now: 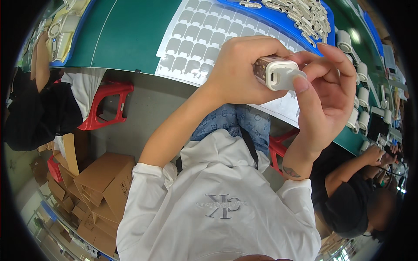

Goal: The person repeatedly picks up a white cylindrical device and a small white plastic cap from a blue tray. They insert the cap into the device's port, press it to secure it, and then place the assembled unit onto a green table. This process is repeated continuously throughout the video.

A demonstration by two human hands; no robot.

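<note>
The work on the device [268, 66] was judged to be partway along. A pale translucent film [287, 78] was held against or just in front of the device's white end, one part standing out past its rim; whether any of it was stuck down could not be told. That part was not yet laid flat, so settling the film was judged to be left. Rows of grey rounded patches were seen on the white sheet [187, 48]; which of them were used could not be told.

The device, brown-patterned on its side, was held above the right part of the sheet. It was gripped in the left hand [239, 65], whose fingers were closed around its body. The film's outer end was touched by the thumb of the right hand [327, 95], above the sheet's right edge; the other fingers were curved and loosely spread. Whether the film was pinched or only pressed could not be told. A blue tray [332, 19] of pale parts [300, 17] was placed beyond the sheet, toward its right.
</note>
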